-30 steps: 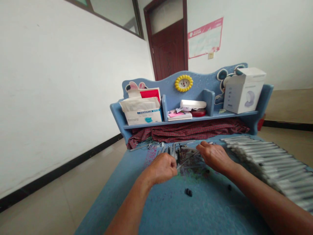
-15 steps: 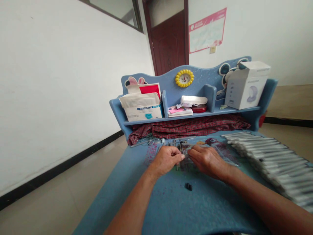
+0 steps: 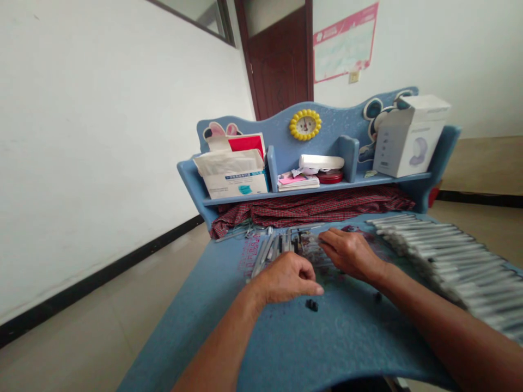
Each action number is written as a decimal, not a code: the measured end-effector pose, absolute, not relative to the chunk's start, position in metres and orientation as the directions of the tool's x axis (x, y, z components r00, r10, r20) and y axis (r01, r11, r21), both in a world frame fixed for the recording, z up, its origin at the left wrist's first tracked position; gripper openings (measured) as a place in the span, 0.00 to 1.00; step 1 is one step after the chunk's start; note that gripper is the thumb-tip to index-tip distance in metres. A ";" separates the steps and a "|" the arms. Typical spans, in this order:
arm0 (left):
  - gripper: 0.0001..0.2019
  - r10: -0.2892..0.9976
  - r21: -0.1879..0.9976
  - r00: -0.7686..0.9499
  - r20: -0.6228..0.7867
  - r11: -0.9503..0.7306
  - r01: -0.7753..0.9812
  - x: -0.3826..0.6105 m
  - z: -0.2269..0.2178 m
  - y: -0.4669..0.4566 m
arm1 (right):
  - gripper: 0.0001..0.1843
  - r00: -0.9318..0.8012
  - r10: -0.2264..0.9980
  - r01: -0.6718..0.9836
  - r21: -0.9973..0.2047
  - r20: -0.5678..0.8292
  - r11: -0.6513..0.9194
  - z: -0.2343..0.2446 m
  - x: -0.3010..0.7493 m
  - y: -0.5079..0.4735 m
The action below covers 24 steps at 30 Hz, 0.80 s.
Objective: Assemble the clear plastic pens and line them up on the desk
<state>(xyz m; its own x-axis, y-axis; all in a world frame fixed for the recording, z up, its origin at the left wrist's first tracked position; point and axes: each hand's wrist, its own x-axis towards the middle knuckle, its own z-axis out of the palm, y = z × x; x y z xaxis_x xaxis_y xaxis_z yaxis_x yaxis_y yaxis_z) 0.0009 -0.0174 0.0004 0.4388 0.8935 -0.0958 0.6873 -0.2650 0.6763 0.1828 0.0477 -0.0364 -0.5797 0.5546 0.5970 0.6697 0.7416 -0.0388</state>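
My left hand (image 3: 288,277) is over the blue desk, its fingers curled and its thumb stretched out, with a gap between thumb and forefinger. Just below the thumb tip lies a small cluster of black pieces (image 3: 311,305), apart from the hand. My right hand (image 3: 347,251) is farther back, fingers bent and pressed together at the edge of some clear plastic (image 3: 312,246); what lies between its fingertips is hidden. Behind my left hand, several thin grey and clear tubes (image 3: 267,250) lie side by side. Another small dark piece (image 3: 377,296) sits under my right forearm.
A large pile of whitish pen-like rods (image 3: 445,256) covers the desk's right side. At the back, a blue shelf (image 3: 241,198) holds a mask box (image 3: 237,185), papers and a white carton (image 3: 411,139). Red checked cloth (image 3: 310,209) lies beneath it.
My left hand has drawn back toward me, away from my right hand, and hangs near the black pieces, uncovering the tubes. My right hand stays nearly in place. The view has shifted slightly.
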 end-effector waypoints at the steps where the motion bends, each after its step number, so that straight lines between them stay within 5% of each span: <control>1: 0.07 0.870 0.637 0.474 -0.137 -0.289 0.715 0.004 0.001 -0.020 | 0.09 -0.572 0.566 0.681 -0.040 0.594 0.731 -0.036 0.184 0.049; 12: 0.07 0.829 0.282 0.531 -0.173 -0.475 0.834 0.015 -0.006 -0.025 | 0.08 -0.572 0.593 0.690 -0.059 0.566 0.722 -0.037 0.185 0.053; 20: 0.07 0.845 0.356 0.512 -0.153 -0.437 0.826 0.011 -0.010 -0.021 | 0.09 -0.580 0.594 0.703 -0.027 0.558 0.711 -0.036 0.186 0.051; 24: 0.09 0.910 0.490 0.414 -0.020 -0.352 0.797 0.001 -0.013 -0.012 | 0.08 -0.588 0.583 0.693 -0.022 0.561 0.720 -0.037 0.185 0.051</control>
